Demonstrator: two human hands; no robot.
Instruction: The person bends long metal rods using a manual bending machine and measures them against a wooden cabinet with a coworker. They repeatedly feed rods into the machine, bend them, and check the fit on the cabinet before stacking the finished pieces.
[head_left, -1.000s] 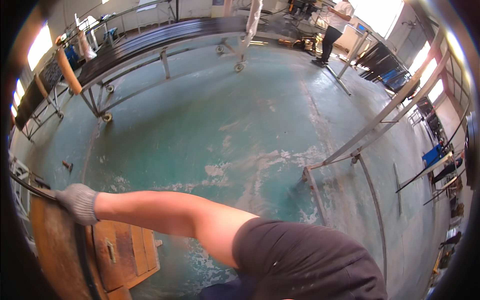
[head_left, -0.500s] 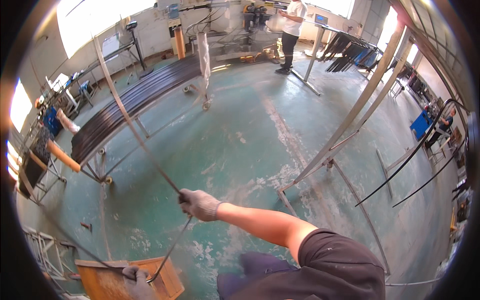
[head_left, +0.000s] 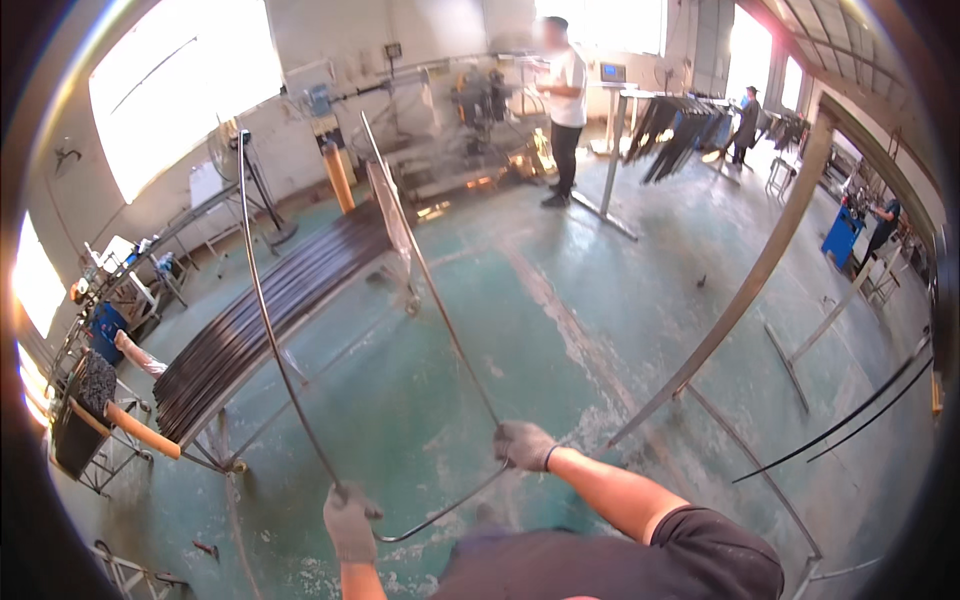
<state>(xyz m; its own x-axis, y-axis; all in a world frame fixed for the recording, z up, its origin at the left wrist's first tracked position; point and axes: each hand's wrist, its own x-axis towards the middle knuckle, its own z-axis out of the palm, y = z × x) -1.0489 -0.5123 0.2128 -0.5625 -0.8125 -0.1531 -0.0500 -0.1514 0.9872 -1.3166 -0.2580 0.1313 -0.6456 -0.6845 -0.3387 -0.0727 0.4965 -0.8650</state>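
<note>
A long, thin metal rod bent into a U (head_left: 448, 511) is held up in front of me, its two long legs reaching away toward the far wall. My left hand (head_left: 350, 520), in a grey glove, is closed around it near the left bend. Around the right bend closes my gloved right hand (head_left: 523, 446). The short crosspiece runs between the two hands, nearest my body. Both legs pass in front of a wheeled rack (head_left: 225, 425) loaded with dark long bars (head_left: 280, 300).
A person in a white top (head_left: 567, 95) stands at the far middle near machinery. Dark pieces hang from a stand (head_left: 670, 125) behind on the right. A tall metal frame (head_left: 760, 275) rises at the right, with curved black rods (head_left: 850, 430) beside it. A small dark object (head_left: 207, 550) lies on the green floor.
My left hand has risen from the lower left, and my right hand has moved right and lower. The U-shaped rod has swung to point away from me. My view has turned slightly.
</note>
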